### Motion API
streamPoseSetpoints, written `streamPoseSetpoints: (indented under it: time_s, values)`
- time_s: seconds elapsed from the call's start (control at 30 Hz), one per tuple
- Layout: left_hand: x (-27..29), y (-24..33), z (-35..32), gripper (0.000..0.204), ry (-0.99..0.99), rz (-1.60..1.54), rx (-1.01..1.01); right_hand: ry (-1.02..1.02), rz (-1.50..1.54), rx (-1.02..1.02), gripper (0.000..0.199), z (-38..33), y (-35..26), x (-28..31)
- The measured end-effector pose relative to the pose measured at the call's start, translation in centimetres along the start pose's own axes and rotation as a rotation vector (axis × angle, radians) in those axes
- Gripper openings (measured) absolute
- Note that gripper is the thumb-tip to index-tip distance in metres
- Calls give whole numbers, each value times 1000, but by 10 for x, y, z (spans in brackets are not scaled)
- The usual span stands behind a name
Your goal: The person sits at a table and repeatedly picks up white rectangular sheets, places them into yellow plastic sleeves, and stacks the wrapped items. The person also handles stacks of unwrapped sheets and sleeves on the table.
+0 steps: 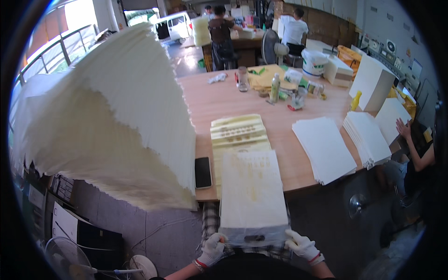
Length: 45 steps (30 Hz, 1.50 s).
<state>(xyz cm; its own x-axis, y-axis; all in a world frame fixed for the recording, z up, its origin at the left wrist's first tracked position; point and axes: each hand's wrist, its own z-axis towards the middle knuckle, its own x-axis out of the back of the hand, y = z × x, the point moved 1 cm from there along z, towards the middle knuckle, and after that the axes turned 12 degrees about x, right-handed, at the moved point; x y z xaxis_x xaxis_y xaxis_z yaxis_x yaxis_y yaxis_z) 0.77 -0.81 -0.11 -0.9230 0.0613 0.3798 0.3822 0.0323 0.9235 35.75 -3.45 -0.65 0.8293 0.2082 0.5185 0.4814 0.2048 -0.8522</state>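
Note:
A plastic bag (261,232) with a cut-out handle hangs over the near table edge toward my lap. White, flat contents (254,200) fill most of it, and faint yellowish print shows near its far end. My left hand (213,247), in a white glove, is closed on the bag's near left corner. At the near right corner, my gloved right hand (303,246) pinches the bag's edge. Under the bag's far end lies a stack of pale yellow printed bags (238,130). A dark phone (203,172) rests just left of them.
A tall pile of off-white sheets with ragged edges (163,93) rises at left. White sheet stacks (323,149) (367,139) lie at right, near a co-worker's hand (404,128). Bottles (275,87), a jar (242,79) and a white bucket (314,63) stand farther back. A fan (70,261) is lower left.

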Motion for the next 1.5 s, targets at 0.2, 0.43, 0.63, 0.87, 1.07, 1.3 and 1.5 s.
streamPoseSetpoints:
  time_s: [0.2,0.43,0.63,0.87,1.07,1.3,1.5]
  values:
    - [-17,92,68,11,-86,72,-367,470,1023,-242,28,69,62,-5]
    - [52,259,64,14,-117,484,-1011,256,1083,200,35,159,-32,-57]
    - [184,352,9,18,190,-2,-987,264,811,853,43,262,-265,63]
    - [362,434,20,22,472,-510,-1098,-320,884,1039,60,349,-483,77]
    - [448,297,22,17,648,-635,-747,-288,-87,1008,81,344,-517,54]
    - [211,69,81,5,836,-408,-300,-343,599,1043,70,343,-446,44]
    - [4,15,132,8,8,157,-94,-209,737,542,50,291,-209,43]
